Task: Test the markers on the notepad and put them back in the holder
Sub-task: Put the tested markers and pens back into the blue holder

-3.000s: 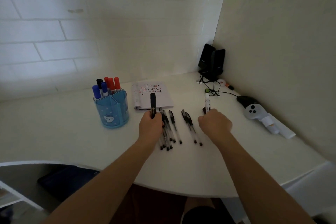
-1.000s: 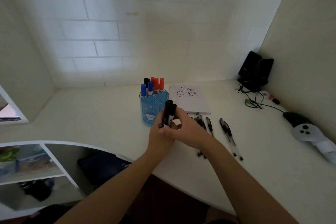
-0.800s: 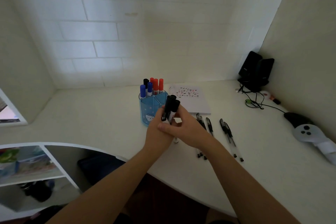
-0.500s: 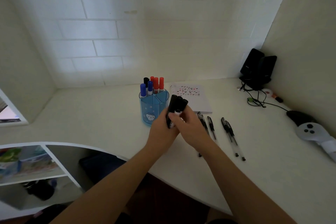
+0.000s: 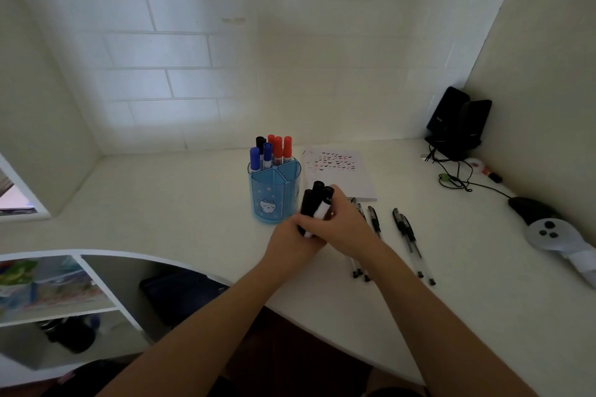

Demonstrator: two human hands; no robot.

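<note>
A bundle of black-capped markers (image 5: 315,203) stands upright between my two hands, just right of the blue holder (image 5: 274,195). My left hand (image 5: 292,240) grips the bundle low down. My right hand (image 5: 346,224) wraps it from the right side. Red, blue and black markers (image 5: 274,151) stand in the holder's back compartments. The notepad (image 5: 338,172), covered in small coloured marks, lies behind my hands.
Several black gel pens (image 5: 403,235) lie on the white desk (image 5: 193,203) right of my hands. A controller (image 5: 548,232), speakers (image 5: 458,122) and cables (image 5: 458,177) fill the right corner. The desk's curved front edge runs at lower left above shelves (image 5: 58,293).
Three seconds ago each hand held one marker apart over the pens. They came together beside the holder, and the gathered markers now sit slightly lower and closer to the desk.
</note>
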